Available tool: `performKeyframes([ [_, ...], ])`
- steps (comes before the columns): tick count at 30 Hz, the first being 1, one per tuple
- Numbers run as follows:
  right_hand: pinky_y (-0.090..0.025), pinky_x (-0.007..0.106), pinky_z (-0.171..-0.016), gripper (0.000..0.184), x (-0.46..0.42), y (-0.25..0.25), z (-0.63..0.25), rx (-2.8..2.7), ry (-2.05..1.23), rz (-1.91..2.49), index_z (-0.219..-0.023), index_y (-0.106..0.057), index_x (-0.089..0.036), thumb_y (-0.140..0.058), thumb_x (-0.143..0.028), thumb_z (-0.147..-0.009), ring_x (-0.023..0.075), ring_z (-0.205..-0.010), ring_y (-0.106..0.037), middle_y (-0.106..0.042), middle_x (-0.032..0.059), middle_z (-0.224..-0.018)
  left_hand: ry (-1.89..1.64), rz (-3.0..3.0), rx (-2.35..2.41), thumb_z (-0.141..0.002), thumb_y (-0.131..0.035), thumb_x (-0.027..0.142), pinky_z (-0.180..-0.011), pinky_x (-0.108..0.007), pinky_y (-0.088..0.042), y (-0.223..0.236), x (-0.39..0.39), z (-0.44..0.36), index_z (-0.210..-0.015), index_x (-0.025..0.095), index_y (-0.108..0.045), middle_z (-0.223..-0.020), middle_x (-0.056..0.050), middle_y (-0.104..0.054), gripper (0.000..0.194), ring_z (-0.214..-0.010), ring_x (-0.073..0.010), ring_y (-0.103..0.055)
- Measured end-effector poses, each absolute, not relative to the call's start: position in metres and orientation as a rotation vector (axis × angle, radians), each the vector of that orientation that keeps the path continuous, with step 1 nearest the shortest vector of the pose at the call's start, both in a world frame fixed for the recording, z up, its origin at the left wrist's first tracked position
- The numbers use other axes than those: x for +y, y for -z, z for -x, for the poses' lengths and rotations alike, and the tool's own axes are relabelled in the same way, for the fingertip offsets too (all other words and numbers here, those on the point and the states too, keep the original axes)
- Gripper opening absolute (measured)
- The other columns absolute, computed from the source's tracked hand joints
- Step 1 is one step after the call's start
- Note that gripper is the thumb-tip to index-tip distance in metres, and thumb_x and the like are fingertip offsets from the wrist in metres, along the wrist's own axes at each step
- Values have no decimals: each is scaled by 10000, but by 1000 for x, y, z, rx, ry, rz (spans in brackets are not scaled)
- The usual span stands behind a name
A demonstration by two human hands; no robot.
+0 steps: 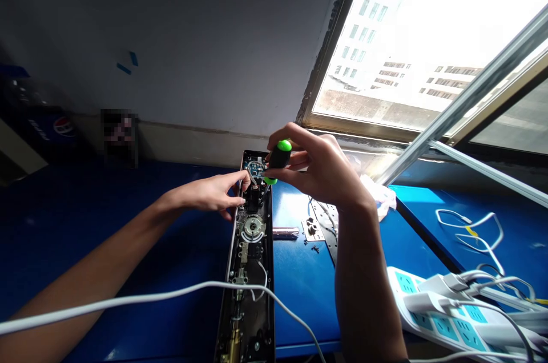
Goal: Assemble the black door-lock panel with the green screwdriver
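A long, narrow, black lock casing (257, 260) lies open on the blue table, its inner parts facing up. Inside it are a blue circuit board (257, 169) at the far end, a round metal disc (252, 228) and a brass-coloured part (234, 346) at the near end. My right hand (314, 160) is closed around the black and green handle of a screwdriver (280, 154), held tilted over the casing's far part. The screwdriver's tip is hard to make out. My left hand (220, 194) grips the casing's left edge, with thumb and forefinger reaching over its inside.
Right of the casing lie a small metal plate (314, 229), loose screws (315, 249) and a perforated strip (327, 226). A white cable (171, 293) crosses the casing in front. A power strip (445, 317) with plugs sits at right, below a metal frame (471, 72) by the window.
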State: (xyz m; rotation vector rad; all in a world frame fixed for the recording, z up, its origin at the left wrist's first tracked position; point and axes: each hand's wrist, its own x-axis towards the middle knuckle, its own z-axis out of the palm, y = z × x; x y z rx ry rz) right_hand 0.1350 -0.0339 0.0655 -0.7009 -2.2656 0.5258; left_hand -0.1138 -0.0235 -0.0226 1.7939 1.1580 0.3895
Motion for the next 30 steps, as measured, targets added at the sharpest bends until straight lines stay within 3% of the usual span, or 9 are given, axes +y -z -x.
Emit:
performKeyframes([
  [9,-649,243,-717,321,-30,-62,-135,-2262,-522,717,-1140,-634,-235,-779,-192,-857,169,-828,-778,-765,-5,-977,-397,-1778,1139,-840,-702,446,-646,-294,-644,20,-22,115,-1052,227,-472,-1065,-43,-529,381,-869,-193,-629],
  [23,-635,264,-846,276,-26,-61,-130,-2253,-419,718,-1128,-616,-235,-708,-186,-873,131,-848,-700,-724,-18,-961,-525,-1825,1215,-853,-678,434,-657,-308,-667,24,-11,125,-1037,231,-465,-1058,-41,-537,347,-942,-221,-643],
  [30,-618,290,-844,303,-18,-55,-130,-2209,-383,704,-1168,-624,-227,-667,-172,-873,147,-860,-703,-736,-6,-961,-642,-1876,1278,-887,-633,414,-597,-304,-658,32,-8,119,-1015,232,-457,-988,-25,-572,283,-838,-196,-668],
])
